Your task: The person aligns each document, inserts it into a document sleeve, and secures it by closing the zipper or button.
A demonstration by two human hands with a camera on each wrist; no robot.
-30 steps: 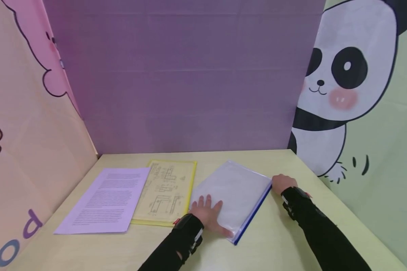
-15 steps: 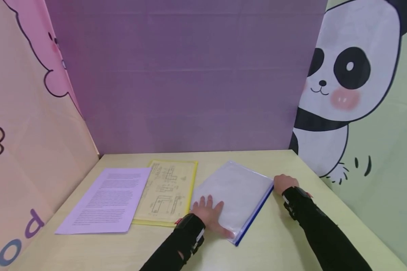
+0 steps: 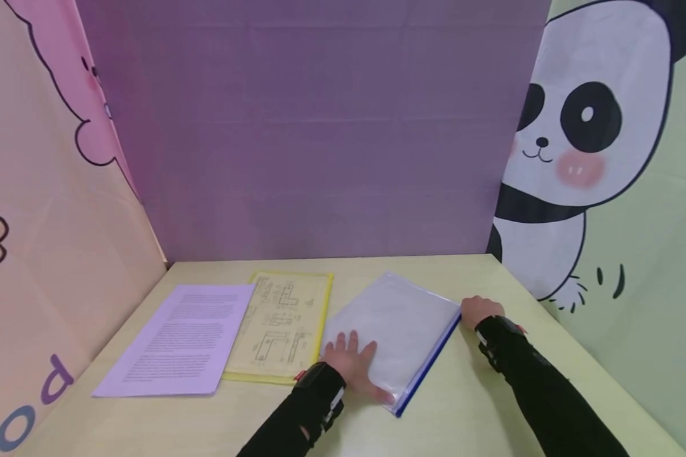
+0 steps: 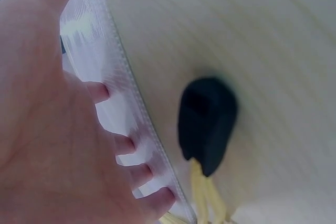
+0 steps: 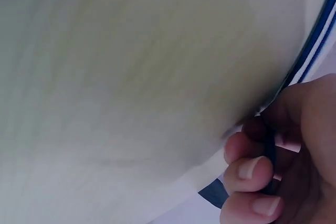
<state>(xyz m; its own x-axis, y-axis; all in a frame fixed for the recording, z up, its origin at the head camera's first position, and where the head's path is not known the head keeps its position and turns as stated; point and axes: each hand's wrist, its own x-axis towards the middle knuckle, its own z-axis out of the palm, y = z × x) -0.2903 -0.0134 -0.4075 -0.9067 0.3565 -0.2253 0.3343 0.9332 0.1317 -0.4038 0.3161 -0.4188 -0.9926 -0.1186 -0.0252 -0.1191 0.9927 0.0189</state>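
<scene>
Change: nothing moved; I see both hands stay put
Left hand [image 3: 351, 362]: flat, fingers spread on clear zip pouch [image 3: 397, 324]
Right hand [image 3: 479, 310]: pinching pouch's far-right blue zipper end

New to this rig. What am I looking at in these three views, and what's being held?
No machine: a person with cameras on the head and on each wrist. The head view looks down on a pale table. The left hand lies flat, fingers spread, on a clear zip pouch with a blue zipper edge. The right hand is at the pouch's far corner; the right wrist view shows its fingers curled, pinching a dark zipper pull. To the left lie a yellow folder with drawings and a printed sheet.
</scene>
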